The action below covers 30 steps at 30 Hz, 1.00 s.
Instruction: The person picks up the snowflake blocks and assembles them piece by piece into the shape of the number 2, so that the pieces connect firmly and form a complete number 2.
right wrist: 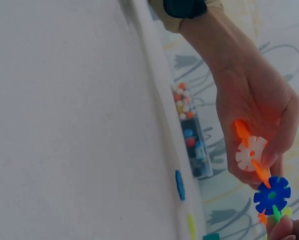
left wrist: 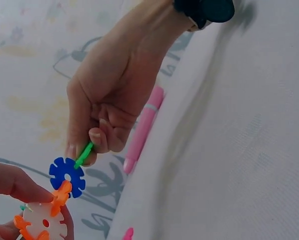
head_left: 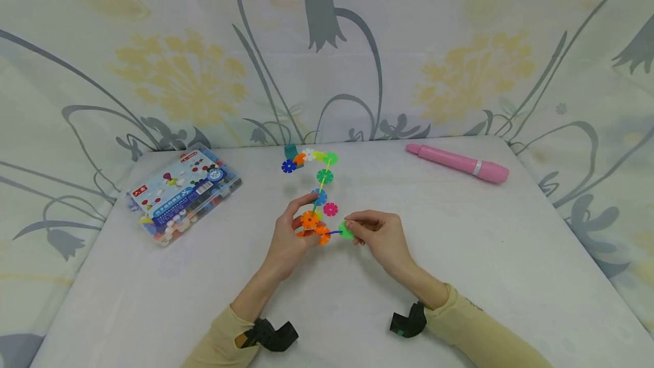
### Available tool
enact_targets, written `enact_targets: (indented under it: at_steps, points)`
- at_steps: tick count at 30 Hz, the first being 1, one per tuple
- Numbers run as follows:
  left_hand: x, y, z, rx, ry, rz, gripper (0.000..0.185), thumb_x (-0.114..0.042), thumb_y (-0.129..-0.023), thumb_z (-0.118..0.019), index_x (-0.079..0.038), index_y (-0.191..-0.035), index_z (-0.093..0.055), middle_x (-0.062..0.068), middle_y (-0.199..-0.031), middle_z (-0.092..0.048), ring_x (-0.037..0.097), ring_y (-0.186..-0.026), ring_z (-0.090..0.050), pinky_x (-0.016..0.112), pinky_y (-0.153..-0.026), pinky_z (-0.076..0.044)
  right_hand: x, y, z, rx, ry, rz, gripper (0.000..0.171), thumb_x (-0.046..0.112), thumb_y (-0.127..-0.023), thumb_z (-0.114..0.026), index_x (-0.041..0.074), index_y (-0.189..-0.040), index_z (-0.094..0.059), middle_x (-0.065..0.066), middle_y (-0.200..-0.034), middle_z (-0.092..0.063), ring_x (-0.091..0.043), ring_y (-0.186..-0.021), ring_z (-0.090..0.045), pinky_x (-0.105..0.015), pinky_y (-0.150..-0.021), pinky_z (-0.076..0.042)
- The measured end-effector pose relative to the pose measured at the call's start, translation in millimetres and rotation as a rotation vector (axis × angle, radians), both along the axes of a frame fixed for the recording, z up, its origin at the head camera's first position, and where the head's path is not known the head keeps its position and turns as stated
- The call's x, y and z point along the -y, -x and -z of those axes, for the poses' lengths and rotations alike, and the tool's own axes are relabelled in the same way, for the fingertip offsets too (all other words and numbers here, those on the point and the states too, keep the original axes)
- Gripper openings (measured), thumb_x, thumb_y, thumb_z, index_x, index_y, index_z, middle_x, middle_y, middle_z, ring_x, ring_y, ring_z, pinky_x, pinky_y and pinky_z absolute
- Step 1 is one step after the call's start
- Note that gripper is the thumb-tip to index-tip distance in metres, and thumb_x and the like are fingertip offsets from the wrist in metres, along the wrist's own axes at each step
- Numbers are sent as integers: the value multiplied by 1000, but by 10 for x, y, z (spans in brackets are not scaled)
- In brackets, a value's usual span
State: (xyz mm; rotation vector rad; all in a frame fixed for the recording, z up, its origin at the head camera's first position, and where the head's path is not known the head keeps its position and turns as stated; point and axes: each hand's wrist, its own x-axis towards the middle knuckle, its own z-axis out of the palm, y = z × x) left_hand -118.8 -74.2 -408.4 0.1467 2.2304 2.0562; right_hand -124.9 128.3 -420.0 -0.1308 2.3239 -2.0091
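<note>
We see a toy chain (head_left: 319,197) of snowflake discs: blue, white, orange, yellow-green, green, magenta, with an orange cluster at the near end. Green disc (head_left: 346,230) sits at the right hand (head_left: 380,237). Marker (head_left: 457,162) is pink with a pale band. Parts box (head_left: 181,195) is clear with a blue-red-white label and mixed-colour pieces. Table (head_left: 511,277) is white. Backdrop (head_left: 460,44) is cream with yellow flowers and grey stems. Sleeves (head_left: 485,334) are tan, wrist straps (head_left: 409,322) black.

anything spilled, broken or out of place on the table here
Nothing stands out. The snowflake-disc chain lies intact between both hands, the left hand and right hand pinching its near end. The parts box is closed, nothing spilled. The pink pen lies alone, far right.
</note>
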Motion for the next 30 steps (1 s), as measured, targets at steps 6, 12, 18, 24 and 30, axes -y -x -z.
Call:
enact_targets:
  at_steps: [6,12,18,24,30]
  points:
    - [33,24,-41,15,-28,-44,75,13,-77,-63,-18,-144,-51,4,-152,-43,33,-106,-60,24,-76,-57,26,-13,-26,-37,-33,-60,24,12,-94,-70,0,-114,-70,-12,-88,-70,-37,-71,-64,-32,-65,-57]
    - [34,32,-29,20,-44,-20,73,13,-79,-63,-14,-145,-49,8,-152,-43,31,-104,-62,23,-77,-58,14,-7,-35,-18,-50,-55,26,14,-93,-71,-1,-114,-70,-12,-89,-73,-30,-71,-68,-29,-66,-56]
    - [18,3,-28,-7,-27,1,75,13,-77,-61,-15,-145,-49,8,-151,-44,29,-104,-61,23,-79,-56,-7,-7,-36,-10,-71,-60,25,17,-92,-72,-3,-108,-74,-12,-90,-75,-21,-67,-69,-32,-69,-58]
    - [-3,-42,-68,-42,33,29,77,10,-76,-63,-20,-145,-50,3,-151,-45,32,-111,-57,35,-87,-55,7,-15,-2,19,-50,-71,25,16,-93,-72,-6,-106,-74,-10,-87,-75,-24,-64,-66,-28,-69,-58]
    - [0,-39,-80,-69,63,15,76,12,-75,-62,-18,-144,-51,3,-150,-47,35,-131,-49,54,-106,-45,6,-21,-30,10,-9,-53,25,15,-92,-73,-6,-106,-74,-11,-89,-75,-19,-62,-65,-26,-67,-58]
